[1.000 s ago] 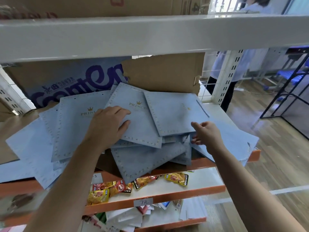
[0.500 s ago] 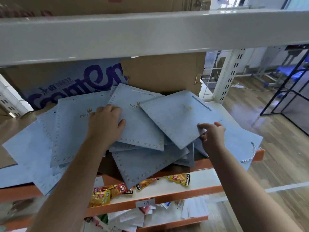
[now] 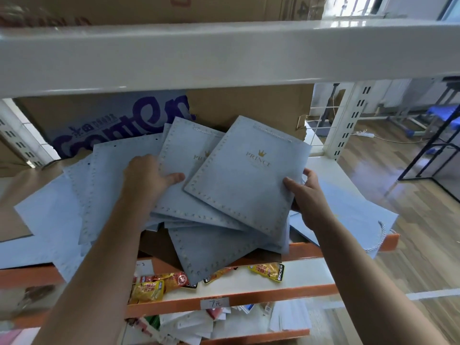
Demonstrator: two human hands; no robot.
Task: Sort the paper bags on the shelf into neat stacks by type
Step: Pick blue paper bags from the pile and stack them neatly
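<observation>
Many pale-blue paper bags [image 3: 119, 195] fanned mid-frame, gold crown logo | right hand [image 3: 307, 195] pinches top bag [image 3: 246, 180] edge | left hand [image 3: 146, 178] spread flat on pile

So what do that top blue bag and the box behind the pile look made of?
Blue bag: looks like matte paper or thin card, lying flat and creased, with gold print and a dotted border. Box: plain brown corrugated cardboard, judging by its torn edge.
</observation>
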